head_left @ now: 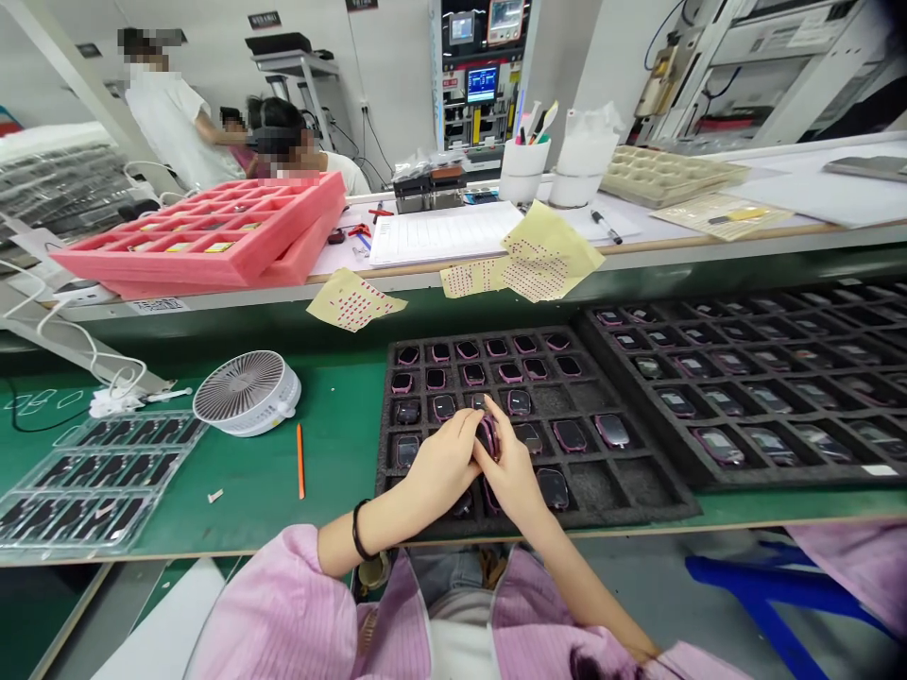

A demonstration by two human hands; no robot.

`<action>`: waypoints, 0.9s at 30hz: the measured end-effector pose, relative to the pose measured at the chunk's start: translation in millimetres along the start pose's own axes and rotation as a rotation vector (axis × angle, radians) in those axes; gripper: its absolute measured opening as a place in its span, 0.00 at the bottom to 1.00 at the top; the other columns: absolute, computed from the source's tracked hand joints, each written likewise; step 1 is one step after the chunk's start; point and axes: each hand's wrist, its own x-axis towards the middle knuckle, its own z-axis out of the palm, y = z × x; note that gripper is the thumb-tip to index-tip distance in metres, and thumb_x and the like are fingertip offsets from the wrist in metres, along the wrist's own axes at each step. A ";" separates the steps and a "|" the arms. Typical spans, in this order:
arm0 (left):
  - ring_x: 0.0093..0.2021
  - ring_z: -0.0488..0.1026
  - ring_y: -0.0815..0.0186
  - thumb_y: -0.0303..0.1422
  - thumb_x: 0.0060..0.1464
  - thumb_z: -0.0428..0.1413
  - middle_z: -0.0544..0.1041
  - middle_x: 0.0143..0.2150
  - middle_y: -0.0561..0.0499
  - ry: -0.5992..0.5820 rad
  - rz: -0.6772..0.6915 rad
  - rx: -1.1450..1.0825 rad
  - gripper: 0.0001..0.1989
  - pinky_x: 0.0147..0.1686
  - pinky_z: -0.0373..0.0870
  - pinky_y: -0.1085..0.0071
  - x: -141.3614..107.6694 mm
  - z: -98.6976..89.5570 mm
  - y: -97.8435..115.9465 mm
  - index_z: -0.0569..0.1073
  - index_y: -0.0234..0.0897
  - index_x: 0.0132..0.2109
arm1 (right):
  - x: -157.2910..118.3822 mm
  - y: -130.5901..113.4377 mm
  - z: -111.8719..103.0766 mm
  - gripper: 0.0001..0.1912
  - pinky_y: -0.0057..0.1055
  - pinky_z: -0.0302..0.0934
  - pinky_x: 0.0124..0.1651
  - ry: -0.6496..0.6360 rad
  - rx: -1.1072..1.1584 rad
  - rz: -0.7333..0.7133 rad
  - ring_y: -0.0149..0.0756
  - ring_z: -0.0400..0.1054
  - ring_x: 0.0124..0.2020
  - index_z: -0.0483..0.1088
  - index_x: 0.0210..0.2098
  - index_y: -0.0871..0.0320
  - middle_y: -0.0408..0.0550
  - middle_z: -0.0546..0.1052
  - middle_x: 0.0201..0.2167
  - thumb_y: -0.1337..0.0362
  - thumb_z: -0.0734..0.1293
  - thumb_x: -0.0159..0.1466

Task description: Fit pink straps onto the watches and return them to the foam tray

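hands [440, 465] holding purple device [487, 436], foam tray [593, 485]

The dark tray [641, 484] looks like foam, matt and slightly rough, while the watches [553, 488] in it have smooth, glossy, glass-like screens. Foam again for the pink tray [290, 231] – soft-looking and matt. The green mat [245, 491] is smooth with a dull sheen. White plastic makes up the fan [248, 392], and the cups [524, 170] look like smooth plastic too. The clear tray [117, 450] is thin, shiny plastic. The yellow notes [545, 250] are creased, matt paper; the form [439, 231] is flatter, white paper. The pink sleeve [283, 595] is cloth – finely ribbed, without shine.
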 end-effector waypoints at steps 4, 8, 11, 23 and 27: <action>0.54 0.73 0.55 0.19 0.49 0.53 0.74 0.54 0.39 0.010 -0.012 -0.011 0.25 0.53 0.74 0.57 3.4 4.5 -2.9 0.65 0.34 0.56 | -0.4 -2.6 -1.5 0.30 0.47 0.55 0.62 -0.034 -0.092 -0.020 0.49 0.63 0.61 0.61 0.62 0.54 0.55 0.68 0.61 0.58 0.67 0.62; 0.52 0.75 0.57 0.25 0.49 0.60 0.77 0.52 0.43 0.079 0.075 -0.125 0.22 0.51 0.75 0.59 5.4 -6.5 -6.8 0.69 0.37 0.52 | 4.8 -9.6 -14.9 0.32 0.43 0.60 0.59 -0.165 0.168 0.119 0.44 0.67 0.56 0.60 0.62 0.51 0.51 0.73 0.54 0.56 0.68 0.61; 0.55 0.72 0.56 0.30 0.50 0.62 0.77 0.53 0.43 0.136 0.187 -0.193 0.22 0.54 0.71 0.57 4.3 -15.3 -5.4 0.70 0.38 0.53 | 10.5 -13.9 -28.4 0.27 0.37 0.67 0.48 -0.363 0.453 0.309 0.40 0.72 0.46 0.68 0.55 0.51 0.48 0.77 0.44 0.56 0.72 0.57; 0.64 0.64 0.57 0.36 0.54 0.60 0.75 0.57 0.44 -0.073 0.292 -0.065 0.24 0.64 0.54 0.55 2.3 -20.9 -5.7 0.68 0.41 0.58 | 12.5 -5.2 -35.2 0.22 0.36 0.68 0.44 -0.433 0.446 0.314 0.39 0.75 0.35 0.79 0.36 0.58 0.47 0.81 0.33 0.63 0.80 0.40; 0.65 0.63 0.56 0.44 0.54 0.60 0.73 0.59 0.42 -0.089 0.364 -0.039 0.31 0.66 0.50 0.54 5.8 -36.3 2.1 0.65 0.39 0.61 | 8.3 -2.7 -34.8 0.23 0.35 0.69 0.44 -0.369 0.502 0.306 0.41 0.75 0.38 0.78 0.35 0.55 0.46 0.81 0.35 0.62 0.81 0.38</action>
